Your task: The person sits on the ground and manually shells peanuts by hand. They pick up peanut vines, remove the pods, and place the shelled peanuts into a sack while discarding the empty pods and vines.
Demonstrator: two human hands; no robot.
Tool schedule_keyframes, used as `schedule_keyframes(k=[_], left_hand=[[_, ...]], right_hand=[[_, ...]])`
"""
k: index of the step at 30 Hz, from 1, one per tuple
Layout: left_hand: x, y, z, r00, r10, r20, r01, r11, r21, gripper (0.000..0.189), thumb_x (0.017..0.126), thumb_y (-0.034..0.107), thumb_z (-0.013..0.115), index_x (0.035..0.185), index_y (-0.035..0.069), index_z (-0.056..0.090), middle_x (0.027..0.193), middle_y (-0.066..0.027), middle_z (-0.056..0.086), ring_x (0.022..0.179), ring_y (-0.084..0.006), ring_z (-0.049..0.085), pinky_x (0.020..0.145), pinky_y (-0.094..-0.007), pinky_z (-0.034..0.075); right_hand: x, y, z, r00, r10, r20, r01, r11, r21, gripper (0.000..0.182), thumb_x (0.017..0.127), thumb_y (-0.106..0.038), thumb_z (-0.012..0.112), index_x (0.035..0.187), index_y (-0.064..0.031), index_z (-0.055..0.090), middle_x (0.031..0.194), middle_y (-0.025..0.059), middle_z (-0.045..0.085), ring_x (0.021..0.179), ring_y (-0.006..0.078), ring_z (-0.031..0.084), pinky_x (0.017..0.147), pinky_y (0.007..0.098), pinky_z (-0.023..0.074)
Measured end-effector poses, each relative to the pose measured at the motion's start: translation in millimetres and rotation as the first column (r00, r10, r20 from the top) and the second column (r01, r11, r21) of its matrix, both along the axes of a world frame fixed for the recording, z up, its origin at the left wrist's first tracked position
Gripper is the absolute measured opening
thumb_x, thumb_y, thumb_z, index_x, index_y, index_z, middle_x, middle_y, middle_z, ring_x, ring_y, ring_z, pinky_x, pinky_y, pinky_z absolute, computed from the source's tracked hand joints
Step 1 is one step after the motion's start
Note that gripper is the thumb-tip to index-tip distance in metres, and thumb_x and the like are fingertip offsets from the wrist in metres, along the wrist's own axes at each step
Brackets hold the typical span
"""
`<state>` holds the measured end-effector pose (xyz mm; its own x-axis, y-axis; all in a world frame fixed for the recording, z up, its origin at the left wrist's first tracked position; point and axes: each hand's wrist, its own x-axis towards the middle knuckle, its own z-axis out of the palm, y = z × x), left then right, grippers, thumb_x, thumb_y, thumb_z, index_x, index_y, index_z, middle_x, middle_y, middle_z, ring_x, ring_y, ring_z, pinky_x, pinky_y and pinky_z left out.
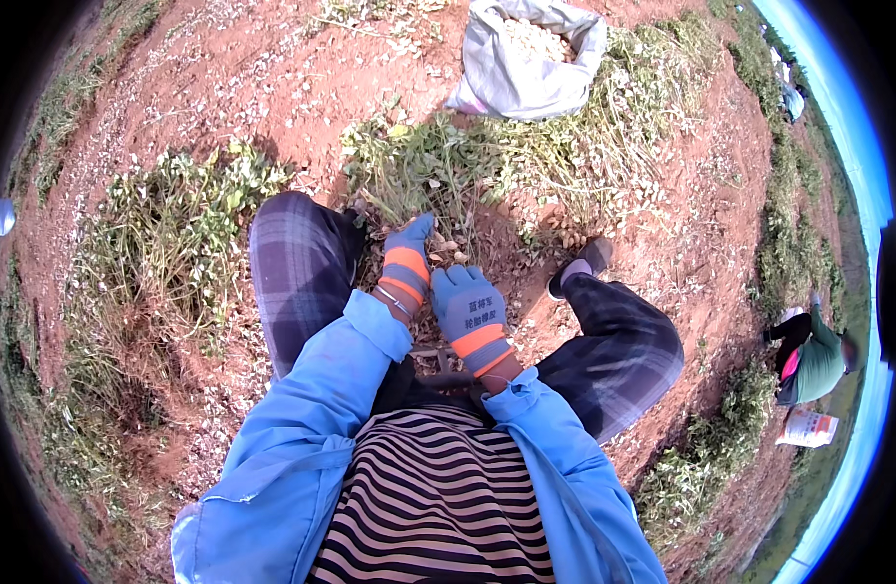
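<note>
My left hand (406, 255), in a blue-grey and orange work glove, is closed around the root end of a bunch of peanut plants (426, 164). The leafy tops spread away from me on the soil. Several peanut pods (445, 250) hang or lie between my two hands. My right hand (470, 301), in a matching glove with printing on its back, is close beside those pods with its fingers curled downward. Its palm side is hidden, so whether it grips any pods is not visible. Both hands are low, between my bent knees.
A white woven sack (524, 87) holding shelled-looking pale peanuts stands beyond the plants. Pulled plants (178, 226) are heaped at my left. Loose pods (572, 237) lie near my right shoe (594, 257). Farther right, another person (816, 361) bends beside a printed white bag (808, 428).
</note>
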<state>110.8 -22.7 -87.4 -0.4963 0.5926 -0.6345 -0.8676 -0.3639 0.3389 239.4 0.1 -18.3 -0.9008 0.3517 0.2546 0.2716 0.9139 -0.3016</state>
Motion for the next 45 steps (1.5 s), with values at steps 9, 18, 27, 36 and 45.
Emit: schedule_keyframes(k=[9,18,27,36,45], left_hand=[[-16.1,-9.2,-18.4,0.962,-0.084,-0.26,0.09,0.996,0.011,0.015,0.081,0.018,0.057,0.073,0.006,0.053,0.069,-0.0054,0.056,0.066,-0.0196,0.058,0.064,-0.0361,0.051],[-3.9,-17.2,19.4,0.943,-0.201,-0.264,0.217,0.975,0.036,0.01,0.079,0.012,0.051,0.076,0.004,0.057,0.075,-0.0032,0.057,0.071,-0.0144,0.056,0.069,-0.0286,0.047],[-1.3,-23.2,16.5,0.875,-0.193,-0.443,0.19,0.98,-0.051,0.013,0.085,0.01,0.046,0.083,0.003,0.057,0.079,-0.0011,0.056,0.078,-0.0106,0.052,0.074,-0.025,0.042],[-23.6,-31.9,-45.3,0.679,-0.297,-0.672,0.228,0.955,-0.192,0.019,0.088,0.01,0.043,0.097,0.003,0.058,0.089,-0.0026,0.059,0.083,-0.0115,0.053,0.079,-0.026,0.042],[-8.3,-29.9,-5.1,0.716,-0.306,-0.628,0.26,0.951,-0.166,0.023,0.087,0.021,0.05,0.096,0.002,0.059,0.087,-0.0049,0.062,0.083,-0.0141,0.057,0.079,-0.0275,0.043]], right_hand=[[17.5,25.6,41.8,0.897,-0.431,-0.095,-0.138,-0.069,-0.988,0.021,0.072,-0.005,0.06,0.094,-0.0051,0.059,0.069,0.0057,0.057,0.059,0.0139,0.054,0.049,0.023,0.0428],[22.5,53.3,18.3,0.839,-0.508,-0.196,-0.429,-0.394,-0.813,0.024,0.077,-0.01,0.057,0.101,-0.0057,0.055,0.088,0.0064,0.058,0.063,0.0108,0.055,0.044,0.0207,0.0409],[0.2,37.7,6.4,0.992,-0.081,-0.099,0.0,0.775,-0.632,0.023,0.07,-0.013,0.064,0.091,-0.0054,0.059,0.078,0.0082,0.054,0.07,0.0249,0.056,0.06,0.0327,0.0441],[18.7,41.4,35.2,0.965,-0.262,0.023,0.005,-0.067,-0.998,0.011,0.08,-0.012,0.051,0.086,-0.0059,0.058,0.069,0.0,0.056,0.048,0.0055,0.048,0.035,0.0194,0.0303],[-3.2,59.0,-4.9,0.938,-0.343,0.055,0.076,0.046,-0.996,0.013,0.082,-0.014,0.053,0.091,-0.007,0.06,0.067,0.0003,0.055,0.047,0.0054,0.047,0.035,0.0192,0.0309]])
